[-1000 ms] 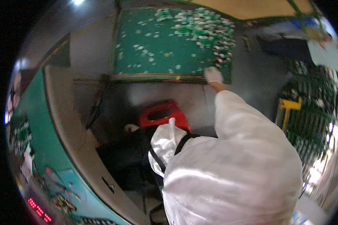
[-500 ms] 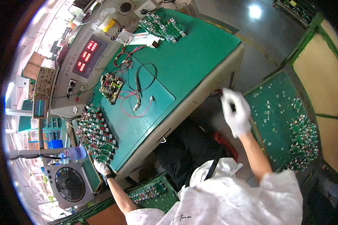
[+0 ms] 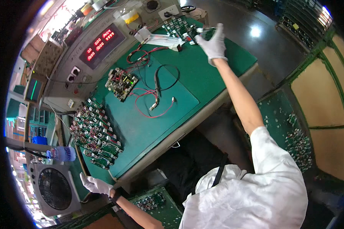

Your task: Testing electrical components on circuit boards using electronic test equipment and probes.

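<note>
My right hand (image 3: 215, 42), in a white glove, is stretched out over the far end of the green bench (image 3: 214, 76) and grips a small circuit board (image 3: 205, 31) at its fingertips. Just beyond it lies a group of similar boards (image 3: 178, 25). My left hand (image 3: 94, 184), also gloved, hangs with fingers spread off the bench's near left corner and holds nothing. Rows of circuit boards (image 3: 95, 133) stand close above that hand. One board (image 3: 120, 82) sits wired up mid-bench with red and black leads (image 3: 156, 97).
A grey test unit with red number displays (image 3: 101, 42) lines the back of the bench. A box fan (image 3: 55, 187) and a plastic bottle (image 3: 61, 154) stand at the left. Trays of small parts lie on a green rack (image 3: 294, 137) at the right and below (image 3: 153, 200).
My right hand has swung up from the bench's right edge to its far end, carrying the small board. The view has shifted slightly; my left hand stays at the near left corner.
</note>
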### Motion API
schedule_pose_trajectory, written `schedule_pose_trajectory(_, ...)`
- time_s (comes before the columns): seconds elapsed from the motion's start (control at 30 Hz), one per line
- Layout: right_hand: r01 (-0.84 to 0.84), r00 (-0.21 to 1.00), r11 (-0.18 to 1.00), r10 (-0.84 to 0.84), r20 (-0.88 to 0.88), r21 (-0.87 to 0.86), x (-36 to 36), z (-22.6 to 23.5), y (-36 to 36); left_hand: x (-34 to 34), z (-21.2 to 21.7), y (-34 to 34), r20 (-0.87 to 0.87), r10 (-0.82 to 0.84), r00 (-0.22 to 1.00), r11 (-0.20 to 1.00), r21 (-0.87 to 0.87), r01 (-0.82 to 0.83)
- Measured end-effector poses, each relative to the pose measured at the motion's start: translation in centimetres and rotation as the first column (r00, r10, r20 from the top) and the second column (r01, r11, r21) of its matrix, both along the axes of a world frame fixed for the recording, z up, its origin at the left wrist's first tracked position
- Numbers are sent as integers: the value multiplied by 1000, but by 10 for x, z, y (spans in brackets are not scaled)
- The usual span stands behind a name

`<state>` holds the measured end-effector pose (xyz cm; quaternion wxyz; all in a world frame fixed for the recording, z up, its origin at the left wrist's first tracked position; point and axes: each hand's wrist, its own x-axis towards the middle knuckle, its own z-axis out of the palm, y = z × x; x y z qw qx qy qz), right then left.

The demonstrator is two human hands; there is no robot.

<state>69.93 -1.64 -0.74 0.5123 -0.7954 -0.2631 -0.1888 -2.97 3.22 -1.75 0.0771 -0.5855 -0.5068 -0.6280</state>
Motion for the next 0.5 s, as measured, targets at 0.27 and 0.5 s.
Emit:
schedule_pose_trajectory(0.27,-451,66,165,986,-152,877,-147,32,-77,234,44,-100,668,-568,481,396,-291,871)
schedule_pose_trajectory(0.5,-938,99,113,993,-59,326,-248,-5,-71,326,50,-88,982,-190,-6,-174,-27,984)
